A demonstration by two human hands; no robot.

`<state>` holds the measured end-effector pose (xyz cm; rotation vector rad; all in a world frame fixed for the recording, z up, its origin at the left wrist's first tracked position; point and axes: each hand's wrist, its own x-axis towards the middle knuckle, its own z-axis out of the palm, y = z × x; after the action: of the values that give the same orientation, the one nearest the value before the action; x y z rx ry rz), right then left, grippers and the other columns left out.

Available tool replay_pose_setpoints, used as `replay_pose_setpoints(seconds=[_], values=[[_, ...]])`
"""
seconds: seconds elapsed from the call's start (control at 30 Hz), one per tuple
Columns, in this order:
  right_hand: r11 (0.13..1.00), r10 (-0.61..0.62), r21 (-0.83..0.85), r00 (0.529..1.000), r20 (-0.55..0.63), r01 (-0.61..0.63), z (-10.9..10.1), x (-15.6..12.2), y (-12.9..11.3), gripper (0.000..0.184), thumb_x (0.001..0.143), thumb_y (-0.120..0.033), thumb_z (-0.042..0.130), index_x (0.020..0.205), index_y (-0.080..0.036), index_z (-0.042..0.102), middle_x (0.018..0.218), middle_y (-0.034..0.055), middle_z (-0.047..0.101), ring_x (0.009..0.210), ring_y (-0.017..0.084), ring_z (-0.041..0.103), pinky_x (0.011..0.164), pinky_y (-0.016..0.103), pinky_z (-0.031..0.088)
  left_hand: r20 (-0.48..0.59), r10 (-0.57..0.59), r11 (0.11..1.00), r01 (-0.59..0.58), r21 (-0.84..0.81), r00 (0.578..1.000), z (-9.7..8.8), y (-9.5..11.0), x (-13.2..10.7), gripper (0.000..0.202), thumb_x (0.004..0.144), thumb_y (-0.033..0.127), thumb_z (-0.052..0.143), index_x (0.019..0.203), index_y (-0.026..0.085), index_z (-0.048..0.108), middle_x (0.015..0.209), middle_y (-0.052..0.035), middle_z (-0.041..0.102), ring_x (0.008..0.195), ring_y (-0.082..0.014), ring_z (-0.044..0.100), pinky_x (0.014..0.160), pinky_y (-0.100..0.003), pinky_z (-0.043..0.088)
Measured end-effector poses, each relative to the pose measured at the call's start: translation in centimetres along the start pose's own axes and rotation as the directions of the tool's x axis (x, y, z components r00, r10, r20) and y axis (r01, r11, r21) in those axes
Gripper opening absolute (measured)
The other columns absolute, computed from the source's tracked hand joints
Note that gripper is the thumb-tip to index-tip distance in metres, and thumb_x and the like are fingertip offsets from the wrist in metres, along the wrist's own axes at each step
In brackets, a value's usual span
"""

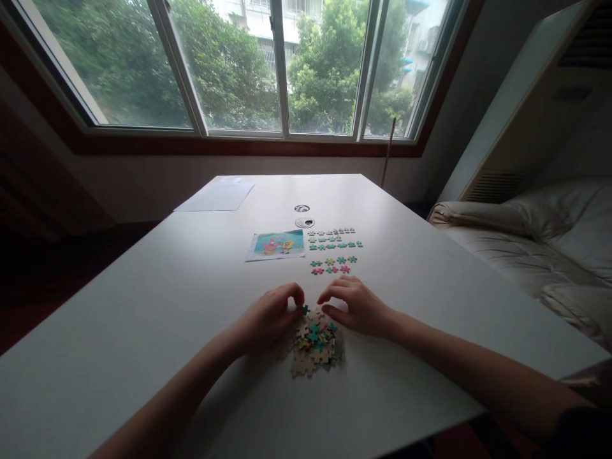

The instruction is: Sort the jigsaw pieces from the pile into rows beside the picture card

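My left hand (276,310) is at the upper left of a puzzle piece pile (314,347), its thumb and forefinger closed on a small teal puzzle piece (305,310). Across from it, my right hand (356,305) hovers by the pile's upper right with curved fingers and thumb apart; nothing shows between them. Plain tan backs and teal, yellow and pink faces mix in the heap. Beyond the hands, sorted puzzle pieces (332,262) lie in several rows. Left of those rows is a picture sheet (279,245) with a pink and a yellow cartoon figure.
The white table (143,319) stretches toward the window (282,70). On its far left lie pale paper sheets (215,196). Two round discs (305,222) rest behind the picture sheet. A light leather sofa (549,236) stands off to the right.
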<state>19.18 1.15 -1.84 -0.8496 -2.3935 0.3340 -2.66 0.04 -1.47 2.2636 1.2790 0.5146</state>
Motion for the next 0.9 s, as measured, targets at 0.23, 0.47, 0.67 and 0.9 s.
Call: replay_pose_setpoints(seconds=[0.23, 0.47, 0.67, 0.9], values=[[0.996, -0.043, -0.080, 0.996, -0.073, 0.037, -0.1, -0.3, -0.2, 0.012, 0.081, -0.029, 0.053, 0.086, -0.021, 0.060, 0.082, 0.0020, 0.065, 0.079, 0.015, 0.056, 0.077, 0.031, 0.037, -0.130, -0.008, 0.940, -0.037, -0.339, 0.991, 0.4, 1.5, 0.2, 0.010, 0.077, 0.024, 0.053, 0.080, 0.015, 0.054, 0.068, 0.0011, 0.054, 0.055, -0.0074, 0.044, 0.051, -0.019, 0.036], [0.988, -0.097, -0.132, 0.987, -0.130, 0.079, -0.3, -0.2, -0.5, 0.012, 0.081, -0.030, 0.054, 0.084, -0.020, 0.061, 0.080, 0.0019, 0.065, 0.076, 0.015, 0.056, 0.075, 0.030, 0.035, -0.135, -0.062, 0.843, -0.021, -0.538, 0.989, 1.2, 1.9, 0.4, 0.016, 0.074, 0.027, 0.059, 0.081, 0.014, 0.055, 0.073, -0.0015, 0.058, 0.063, -0.0101, 0.051, 0.054, -0.021, 0.040], [0.982, -0.131, -0.157, 0.979, -0.153, 0.107, -0.6, -0.2, -0.8, 0.012, 0.082, -0.030, 0.054, 0.080, -0.020, 0.060, 0.076, 0.0009, 0.066, 0.072, 0.014, 0.057, 0.072, 0.029, 0.034, -0.159, -0.087, 0.828, -0.017, -0.561, 0.983, 1.4, 1.9, 0.5, 0.015, 0.074, 0.027, 0.059, 0.080, 0.014, 0.055, 0.074, -0.0019, 0.058, 0.066, -0.0110, 0.052, 0.058, -0.023, 0.043], [0.961, -0.192, -0.229, 0.969, -0.157, 0.154, -0.8, -0.2, -0.6, 0.012, 0.082, -0.028, 0.052, 0.080, -0.021, 0.062, 0.074, 0.0000, 0.064, 0.069, 0.012, 0.055, 0.072, 0.029, 0.033, -0.155, -0.100, 0.829, -0.004, -0.559, 0.983, 1.6, 1.6, 0.4, 0.016, 0.074, 0.028, 0.060, 0.081, 0.014, 0.055, 0.073, -0.0013, 0.058, 0.065, -0.0107, 0.053, 0.059, -0.023, 0.044]])
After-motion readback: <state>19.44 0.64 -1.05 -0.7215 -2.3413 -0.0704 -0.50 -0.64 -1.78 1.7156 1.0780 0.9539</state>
